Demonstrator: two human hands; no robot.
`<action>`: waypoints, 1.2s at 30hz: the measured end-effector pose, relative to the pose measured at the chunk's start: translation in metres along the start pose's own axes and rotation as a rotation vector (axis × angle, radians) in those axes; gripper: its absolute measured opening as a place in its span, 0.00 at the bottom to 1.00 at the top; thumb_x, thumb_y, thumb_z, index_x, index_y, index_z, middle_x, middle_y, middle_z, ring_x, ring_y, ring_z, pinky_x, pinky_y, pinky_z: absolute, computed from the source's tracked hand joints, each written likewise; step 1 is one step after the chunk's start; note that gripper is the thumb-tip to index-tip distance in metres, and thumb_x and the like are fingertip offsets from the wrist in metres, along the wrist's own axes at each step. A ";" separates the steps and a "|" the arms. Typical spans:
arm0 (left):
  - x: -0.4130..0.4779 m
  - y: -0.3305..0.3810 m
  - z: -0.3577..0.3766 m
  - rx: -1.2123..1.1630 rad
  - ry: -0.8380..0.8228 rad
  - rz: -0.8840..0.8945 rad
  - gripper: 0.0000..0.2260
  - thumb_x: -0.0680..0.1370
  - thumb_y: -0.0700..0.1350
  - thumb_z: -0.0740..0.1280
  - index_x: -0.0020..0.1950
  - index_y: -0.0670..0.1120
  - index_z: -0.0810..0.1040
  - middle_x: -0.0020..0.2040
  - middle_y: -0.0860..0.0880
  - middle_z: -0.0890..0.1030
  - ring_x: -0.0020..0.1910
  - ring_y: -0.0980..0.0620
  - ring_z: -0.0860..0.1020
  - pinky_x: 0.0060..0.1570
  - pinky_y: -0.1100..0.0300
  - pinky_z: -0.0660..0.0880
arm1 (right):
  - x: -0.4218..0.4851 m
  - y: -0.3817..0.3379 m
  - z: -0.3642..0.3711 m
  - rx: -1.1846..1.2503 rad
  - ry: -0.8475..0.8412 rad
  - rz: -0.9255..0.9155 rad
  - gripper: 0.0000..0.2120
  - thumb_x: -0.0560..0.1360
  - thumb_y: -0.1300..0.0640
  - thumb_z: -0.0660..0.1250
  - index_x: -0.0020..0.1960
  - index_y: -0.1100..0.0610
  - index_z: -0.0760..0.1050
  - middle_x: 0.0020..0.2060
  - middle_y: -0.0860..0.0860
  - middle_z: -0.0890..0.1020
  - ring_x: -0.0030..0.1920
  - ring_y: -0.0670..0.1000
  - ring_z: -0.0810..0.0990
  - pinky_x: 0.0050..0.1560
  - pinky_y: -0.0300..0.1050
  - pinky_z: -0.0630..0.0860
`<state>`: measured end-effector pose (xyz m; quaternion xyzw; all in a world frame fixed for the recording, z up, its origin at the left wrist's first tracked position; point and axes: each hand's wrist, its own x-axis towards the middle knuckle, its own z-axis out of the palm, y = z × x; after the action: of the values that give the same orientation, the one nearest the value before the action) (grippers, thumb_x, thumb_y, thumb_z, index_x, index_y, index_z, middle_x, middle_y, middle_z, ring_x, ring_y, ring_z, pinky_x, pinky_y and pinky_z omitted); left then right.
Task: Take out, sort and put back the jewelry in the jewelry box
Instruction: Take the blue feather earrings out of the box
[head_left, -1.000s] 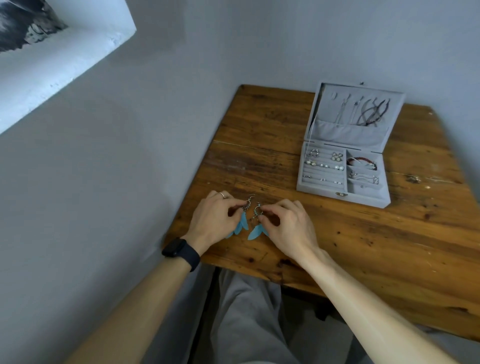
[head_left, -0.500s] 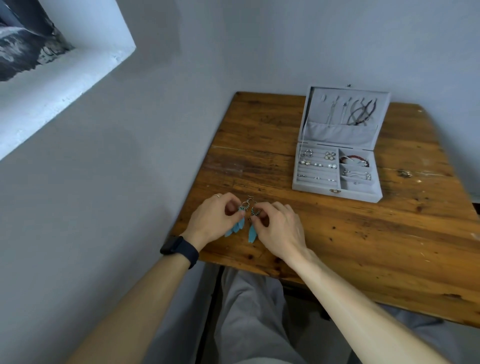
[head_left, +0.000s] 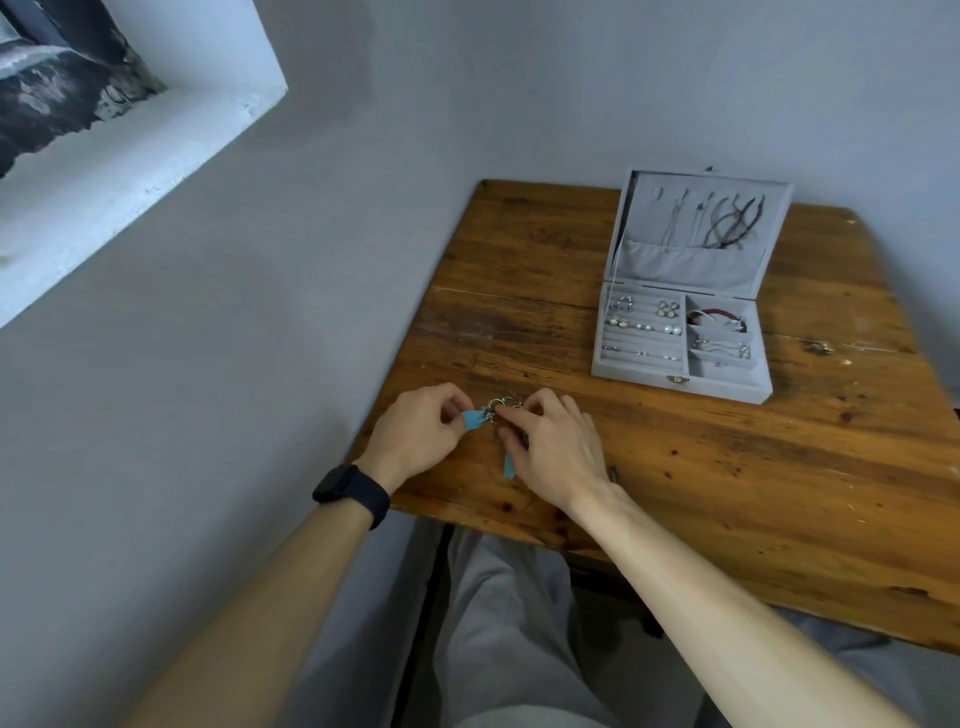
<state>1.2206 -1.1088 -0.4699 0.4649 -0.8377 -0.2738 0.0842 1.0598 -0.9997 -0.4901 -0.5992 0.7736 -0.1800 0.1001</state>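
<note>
Two earrings with blue feather pendants lie between my hands at the table's near left corner. My left hand (head_left: 421, 434) pinches one blue feather earring (head_left: 475, 419) by its pendant. My right hand (head_left: 553, 449) pinches the metal hook part of the other blue feather earring (head_left: 510, 464), whose feather hangs down beside my palm. The metal tops of both earrings touch. The grey jewelry box (head_left: 675, 387) stands open at the back right, with rings and studs in its left slots, bracelets in its right compartments and necklaces hanging in its lid (head_left: 701, 223).
The wooden table (head_left: 727, 467) stands against a grey wall on the left and at the back. A white window ledge (head_left: 130, 171) juts out at the upper left. My legs in grey trousers are under the table's near edge. A black watch (head_left: 353, 493) is on my left wrist.
My hands have drawn closer together, bringing the two earrings' metal tops into contact. The left feather now sticks out sideways from my fingers. The camera view shifted a little.
</note>
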 end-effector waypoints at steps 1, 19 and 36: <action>-0.001 0.002 0.000 0.023 0.002 0.009 0.06 0.79 0.52 0.67 0.55 0.59 0.78 0.49 0.60 0.80 0.48 0.60 0.79 0.48 0.55 0.80 | 0.000 0.000 0.000 0.000 -0.006 0.002 0.19 0.82 0.44 0.59 0.72 0.43 0.71 0.59 0.47 0.73 0.59 0.52 0.71 0.53 0.48 0.68; 0.003 0.029 0.005 0.214 0.117 0.025 0.07 0.80 0.52 0.68 0.53 0.52 0.84 0.46 0.55 0.84 0.47 0.54 0.80 0.42 0.60 0.75 | 0.002 0.003 -0.002 0.025 -0.045 -0.003 0.20 0.82 0.44 0.59 0.73 0.42 0.70 0.58 0.48 0.74 0.58 0.52 0.71 0.54 0.49 0.70; -0.004 0.034 -0.002 0.264 0.085 0.040 0.14 0.76 0.62 0.68 0.58 0.58 0.77 0.49 0.57 0.79 0.47 0.55 0.78 0.42 0.55 0.79 | 0.002 0.002 -0.004 0.005 -0.061 -0.012 0.19 0.82 0.45 0.58 0.72 0.41 0.71 0.58 0.49 0.74 0.59 0.54 0.71 0.55 0.51 0.69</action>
<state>1.1990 -1.0923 -0.4495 0.4663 -0.8712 -0.1398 0.0630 1.0560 -1.0008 -0.4875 -0.6086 0.7664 -0.1641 0.1238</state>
